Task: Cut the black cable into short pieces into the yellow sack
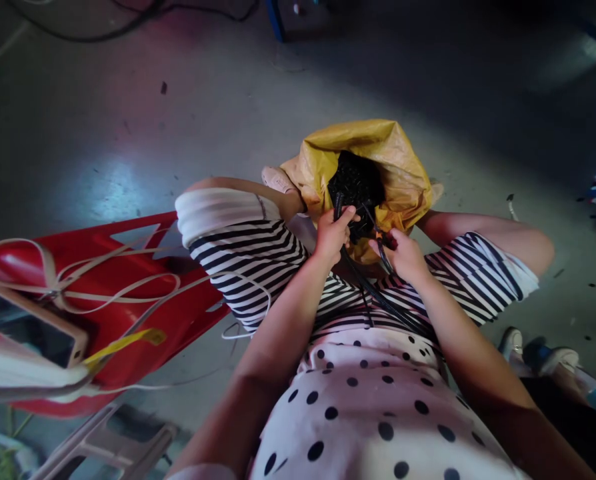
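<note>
Black cable (373, 290) | yellow bag (403, 167) | grey concrete floor (128, 133) | dim room

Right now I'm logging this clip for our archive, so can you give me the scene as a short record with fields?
Setting: person seated, grey floor
Left hand: grips black ribbed tube at the bag mouth
Right hand: pinches thin black wires
Bag: yellow bag between the knees, open, full of black tubing
Beside, left: red stool with phone and white cord

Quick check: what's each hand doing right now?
Left hand: closed on a black corrugated tube.
Right hand: closed on the same tube, by the yellow bag.
</note>
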`<action>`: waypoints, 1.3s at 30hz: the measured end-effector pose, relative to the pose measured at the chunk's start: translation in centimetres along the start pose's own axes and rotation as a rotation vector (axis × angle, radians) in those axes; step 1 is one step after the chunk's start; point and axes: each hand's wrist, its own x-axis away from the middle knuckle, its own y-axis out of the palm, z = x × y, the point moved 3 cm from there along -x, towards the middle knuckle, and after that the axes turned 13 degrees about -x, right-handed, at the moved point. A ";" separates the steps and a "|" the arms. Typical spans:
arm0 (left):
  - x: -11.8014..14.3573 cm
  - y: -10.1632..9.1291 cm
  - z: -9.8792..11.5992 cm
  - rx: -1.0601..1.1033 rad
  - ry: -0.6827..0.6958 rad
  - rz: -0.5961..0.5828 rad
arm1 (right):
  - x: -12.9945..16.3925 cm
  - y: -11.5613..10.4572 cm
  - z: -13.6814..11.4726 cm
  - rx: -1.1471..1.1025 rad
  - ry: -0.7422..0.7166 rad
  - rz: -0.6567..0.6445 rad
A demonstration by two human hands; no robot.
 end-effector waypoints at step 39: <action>-2.2 -0.3 -2.7 -0.164 0.012 0.186 | -1.5 4.4 2.6 -0.458 0.262 -0.156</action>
